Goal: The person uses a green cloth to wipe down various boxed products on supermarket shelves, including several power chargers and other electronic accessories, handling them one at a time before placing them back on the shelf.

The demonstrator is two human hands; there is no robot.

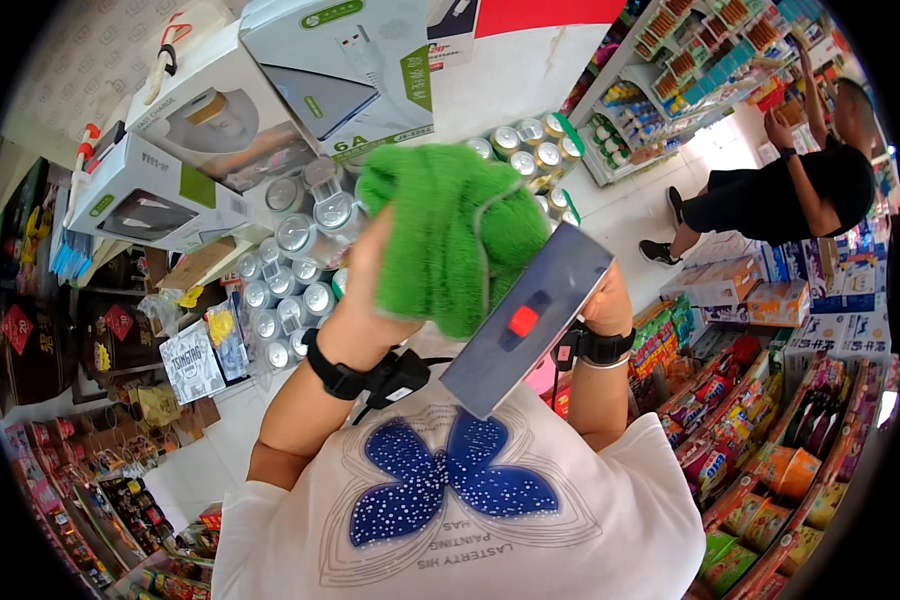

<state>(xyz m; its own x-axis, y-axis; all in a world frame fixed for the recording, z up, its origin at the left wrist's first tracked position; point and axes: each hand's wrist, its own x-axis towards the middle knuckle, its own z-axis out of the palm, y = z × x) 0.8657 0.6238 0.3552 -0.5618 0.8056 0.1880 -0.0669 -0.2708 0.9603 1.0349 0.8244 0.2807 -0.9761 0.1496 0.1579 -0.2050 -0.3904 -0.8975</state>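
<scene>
My left hand (367,289) is wrapped in a bunched green microfiber cloth (442,232), blurred and hiding most of its fingers. In my right hand (609,301) is a slim rectangular box (532,319), held tilted by its right edge. The box has a dark grey face with a small red and black item or picture in its middle. Its upper left edge lies against or just in front of the cloth; I cannot tell whether they touch. Both hands are raised before my chest, and most of the right fingers are hidden behind the box.
Large charger and cable boxes (341,67) hang or stand ahead. Shrink-wrapped drink cans (289,300) are stacked below, with more cans (525,150) beyond. Snack shelves (750,450) line the right. A person in black (787,187) stands by shelves at the far right, arms raised.
</scene>
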